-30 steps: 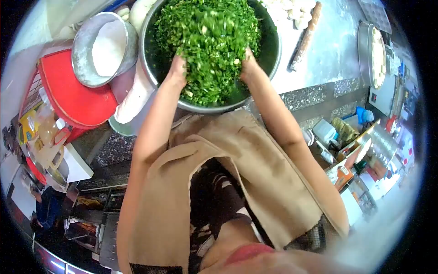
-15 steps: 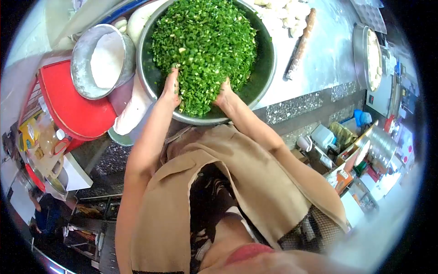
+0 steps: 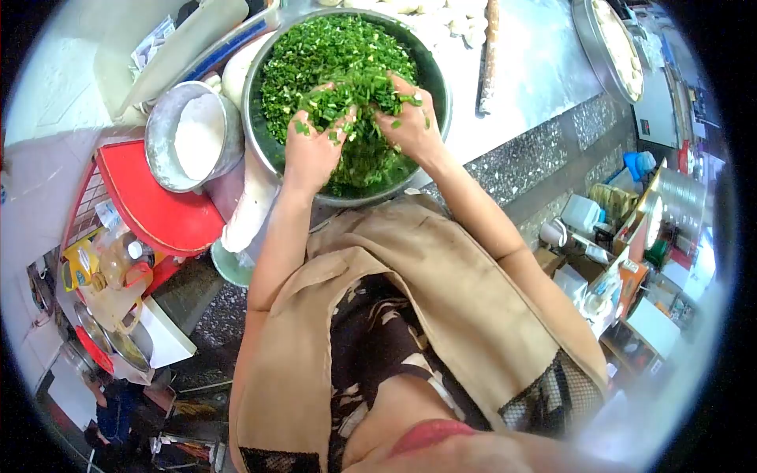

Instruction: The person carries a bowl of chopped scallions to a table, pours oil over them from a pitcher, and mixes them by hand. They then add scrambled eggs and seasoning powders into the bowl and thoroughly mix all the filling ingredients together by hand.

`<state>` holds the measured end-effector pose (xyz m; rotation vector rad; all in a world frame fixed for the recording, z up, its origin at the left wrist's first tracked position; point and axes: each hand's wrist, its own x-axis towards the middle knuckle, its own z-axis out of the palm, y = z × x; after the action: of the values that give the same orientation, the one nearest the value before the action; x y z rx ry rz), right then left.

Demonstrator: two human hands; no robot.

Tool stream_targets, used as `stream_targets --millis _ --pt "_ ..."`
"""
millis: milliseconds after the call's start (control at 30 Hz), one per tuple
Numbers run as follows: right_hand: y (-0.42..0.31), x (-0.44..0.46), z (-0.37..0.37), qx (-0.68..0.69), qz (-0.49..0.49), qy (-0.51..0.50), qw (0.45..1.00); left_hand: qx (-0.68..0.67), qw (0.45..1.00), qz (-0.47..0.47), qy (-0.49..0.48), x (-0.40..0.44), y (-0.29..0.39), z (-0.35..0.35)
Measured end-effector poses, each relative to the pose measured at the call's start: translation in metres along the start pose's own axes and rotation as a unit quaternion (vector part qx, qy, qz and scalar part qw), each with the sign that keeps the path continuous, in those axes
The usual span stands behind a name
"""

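Note:
A wide metal bowl (image 3: 448, 118) holds a large heap of chopped green onions (image 3: 339, 47). My left hand (image 3: 314, 154) is cupped at the near left of the heap, fingers curled up under a handful, with green bits stuck to its skin. Opposite it, my right hand (image 3: 412, 126) is cupped around the same raised clump, its thumb and fingers partly covered by greens. Both hands are lifted above the greens at the near side of the bowl, and loose pieces show below them.
Left of the bowl, a metal pot (image 3: 162, 150) of white flour stands by a red lid-like surface (image 3: 162, 201). A floury rolling pin (image 3: 489, 63) and pale dough pieces (image 3: 469, 27) lie on the metal table (image 3: 536, 63). Farther right is a round pan (image 3: 591, 47) with dough.
Both hands have risen from the sides of the heap and come closer together, lifting a clump of chopped green onions. The heap looks lower, and the camera view has shifted.

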<state>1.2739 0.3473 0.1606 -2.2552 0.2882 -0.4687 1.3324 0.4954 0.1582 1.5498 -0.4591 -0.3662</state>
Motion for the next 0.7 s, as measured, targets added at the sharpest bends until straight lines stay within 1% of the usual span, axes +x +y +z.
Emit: stream_targets --millis 33,67,100,133,167,200,233,267,300,367,400,433,500,567,600,633,667,700 --pt "0.002 0.0 0.001 0.0 0.001 -0.001 1.0 0.0 0.999 0.046 -0.019 0.0 0.003 -0.001" --pt "0.007 0.0 0.003 -0.004 -0.05 0.026 0.998 0.048 0.996 0.073 -0.017 0.001 -0.001 -0.001" --pt "0.013 0.0 0.006 -0.007 -0.102 0.053 0.993 0.049 0.996 0.071 -0.016 0.003 -0.004 -0.002" --pt "0.028 0.0 0.011 0.001 -0.08 0.0 0.997 0.118 0.991 0.002 -0.058 0.005 -0.008 -0.004" --pt "0.042 -0.003 0.017 -0.079 -0.07 -0.064 0.992 0.185 0.975 -0.065 -0.1 0.009 -0.014 -0.007" --pt "0.053 -0.004 0.018 -0.086 -0.049 -0.137 0.986 0.318 0.934 -0.013 -0.164 0.007 -0.055 -0.016" --pt "0.058 0.001 0.015 -0.094 -0.03 -0.207 0.973 0.453 0.871 -0.088 -0.169 -0.003 -0.052 -0.019" --pt "0.063 0.005 0.011 -0.063 -0.041 -0.188 0.979 0.433 0.882 -0.085 -0.165 -0.002 -0.052 -0.024" --pt "0.064 0.015 0.004 -0.051 -0.014 -0.18 0.982 0.412 0.892 -0.086 -0.162 0.0 -0.051 -0.03" --pt "0.083 0.038 -0.002 -0.077 0.029 -0.147 0.986 0.384 0.916 -0.075 -0.087 0.011 -0.073 -0.044" --pt "0.09 0.055 -0.003 -0.149 0.066 -0.171 0.972 0.43 0.899 -0.062 -0.05 0.022 -0.078 -0.05" --pt "0.097 0.075 -0.005 -0.142 0.12 -0.213 0.959 0.396 0.912 -0.107 0.001 0.039 -0.071 -0.051" --pt "0.136 0.115 0.019 -0.111 0.198 -0.265 0.937 0.322 0.931 -0.127 0.116 0.069 -0.113 -0.066" --pt "0.164 0.134 0.058 0.024 0.267 -0.293 0.918 0.224 0.946 -0.22 0.076 0.093 -0.113 -0.055" --pt "0.126 0.143 0.044 0.029 0.278 -0.337 0.899 0.2 0.956 -0.216 0.007 0.1 -0.109 -0.051" --pt "0.159 0.148 0.06 -0.014 0.222 -0.396 0.891 0.211 0.934 -0.288 0.01 0.107 -0.111 -0.055" --pt "0.187 0.153 0.075 -0.052 0.161 -0.446 0.879 0.166 0.95 -0.249 -0.088 0.113 -0.115 -0.062" --pt "0.144 0.147 0.047 -0.067 0.136 -0.483 0.862 0.119 0.951 -0.216 -0.185 0.097 -0.094 -0.067"
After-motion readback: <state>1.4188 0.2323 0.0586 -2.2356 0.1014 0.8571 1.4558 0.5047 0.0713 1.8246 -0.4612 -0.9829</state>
